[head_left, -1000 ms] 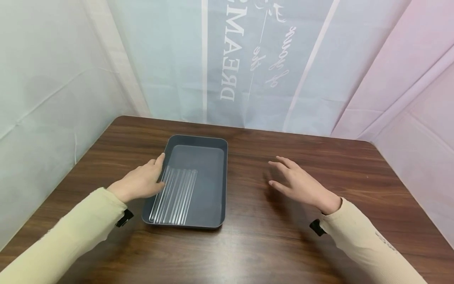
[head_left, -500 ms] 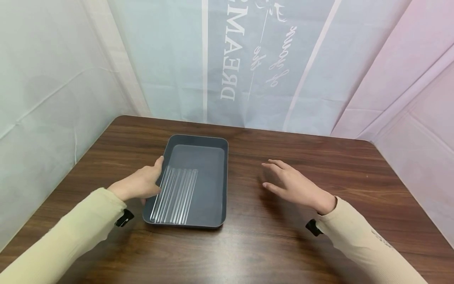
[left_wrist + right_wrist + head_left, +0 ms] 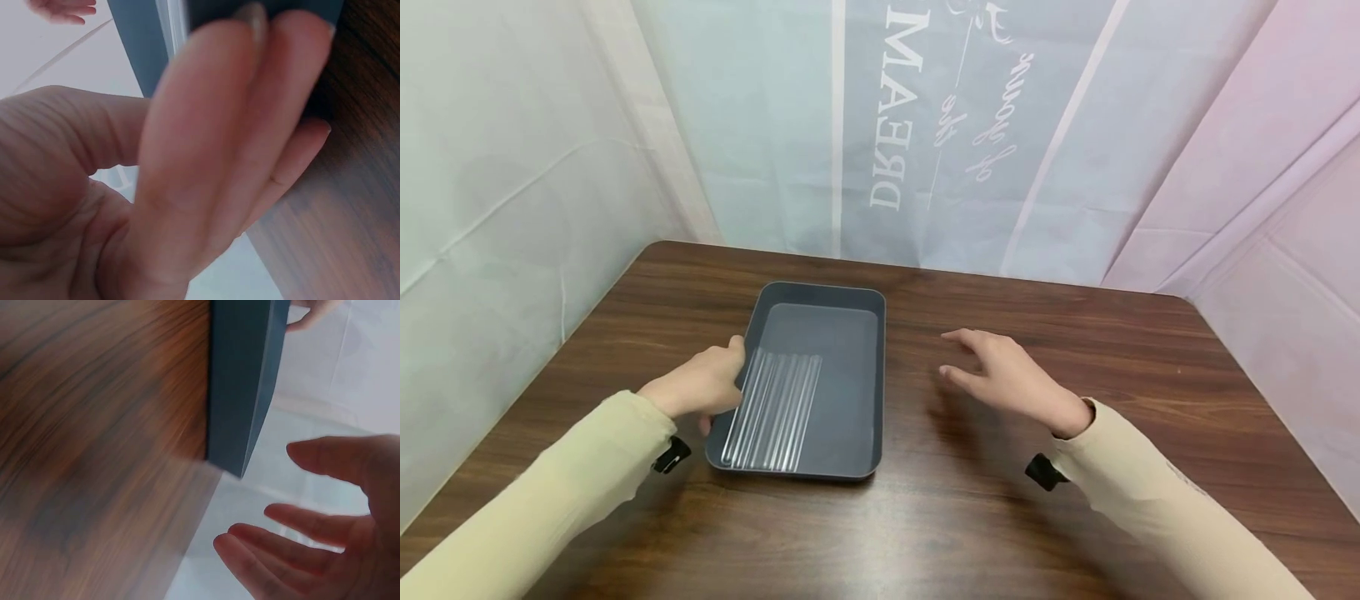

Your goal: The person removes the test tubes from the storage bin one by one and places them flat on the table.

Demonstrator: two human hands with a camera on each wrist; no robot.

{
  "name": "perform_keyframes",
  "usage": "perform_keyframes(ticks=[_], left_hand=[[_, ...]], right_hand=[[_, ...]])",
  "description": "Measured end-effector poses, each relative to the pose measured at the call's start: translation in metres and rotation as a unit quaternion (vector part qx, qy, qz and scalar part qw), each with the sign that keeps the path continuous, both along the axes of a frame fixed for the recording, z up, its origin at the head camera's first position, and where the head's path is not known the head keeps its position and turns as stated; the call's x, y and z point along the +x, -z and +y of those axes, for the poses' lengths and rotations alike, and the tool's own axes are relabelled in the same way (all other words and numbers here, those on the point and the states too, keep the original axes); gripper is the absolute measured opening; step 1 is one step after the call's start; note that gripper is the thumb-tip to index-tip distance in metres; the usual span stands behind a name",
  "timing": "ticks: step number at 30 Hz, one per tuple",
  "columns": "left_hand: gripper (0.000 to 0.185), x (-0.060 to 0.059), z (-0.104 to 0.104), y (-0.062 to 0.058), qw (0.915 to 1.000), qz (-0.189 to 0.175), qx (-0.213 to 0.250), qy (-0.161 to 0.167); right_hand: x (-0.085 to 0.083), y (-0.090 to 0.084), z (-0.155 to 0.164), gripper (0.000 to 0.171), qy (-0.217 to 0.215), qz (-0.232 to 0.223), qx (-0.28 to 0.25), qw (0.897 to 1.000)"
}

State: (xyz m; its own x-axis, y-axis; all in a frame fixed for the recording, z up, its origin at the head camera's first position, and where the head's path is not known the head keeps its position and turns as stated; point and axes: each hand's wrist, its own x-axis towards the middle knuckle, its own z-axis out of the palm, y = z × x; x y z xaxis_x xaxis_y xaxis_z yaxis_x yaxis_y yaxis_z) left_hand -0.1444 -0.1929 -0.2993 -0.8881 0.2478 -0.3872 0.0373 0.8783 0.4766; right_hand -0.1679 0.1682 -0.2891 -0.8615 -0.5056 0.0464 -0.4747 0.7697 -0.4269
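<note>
A dark grey rectangular tray [image 3: 846,383] lies on the wooden table, left of the middle. Several clear tubes [image 3: 772,412] lie side by side in its near left part, lengthwise. My left hand [image 3: 700,385] holds the tray by its left wall, thumb over the rim and fingers on the outer side. In the left wrist view those fingers [image 3: 200,125] stand against the dark wall and hide part of it. To the right of the tray, my right hand [image 3: 1009,377] hovers above the table, holding nothing, with thumb and fingers spread apart. The right wrist view shows the tray's side [image 3: 237,381] beyond the fingertips.
The brown wooden table [image 3: 1045,533] reaches back to a hanging cloth [image 3: 760,150] with mirrored white lettering. Pale cloth walls [image 3: 490,208] stand at the left and right sides. Bare tabletop shows in front of the tray and to its right.
My left hand has moved slightly down onto the tray's left wall, its fingers now round the outer side. My right hand has moved left, closer to the tray. The tubes keep their place inside.
</note>
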Motion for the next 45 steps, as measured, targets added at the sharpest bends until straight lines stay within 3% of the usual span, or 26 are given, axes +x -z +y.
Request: perform_keyframes(ticks=[9,23,31,45], left_hand=[[0.080,-0.001,0.001,0.000,0.9999,-0.007,-0.003,-0.007],[0.081,0.001,0.006,-0.003,0.9998,-0.017,-0.008,-0.011],[0.081,0.003,0.009,-0.001,0.9997,-0.016,-0.003,-0.020],[0.080,0.001,0.008,0.002,0.9997,-0.010,-0.006,-0.023]], right_hand=[[0.002,-0.013,-0.032,0.037,0.019,-0.063,-0.051,0.997],[0.007,-0.009,-0.071,0.029,-0.021,-0.089,-0.077,0.993],[0.009,-0.008,-0.083,0.029,-0.037,-0.099,-0.068,0.992],[0.009,-0.009,-0.114,0.030,-0.051,-0.105,-0.010,0.993]])
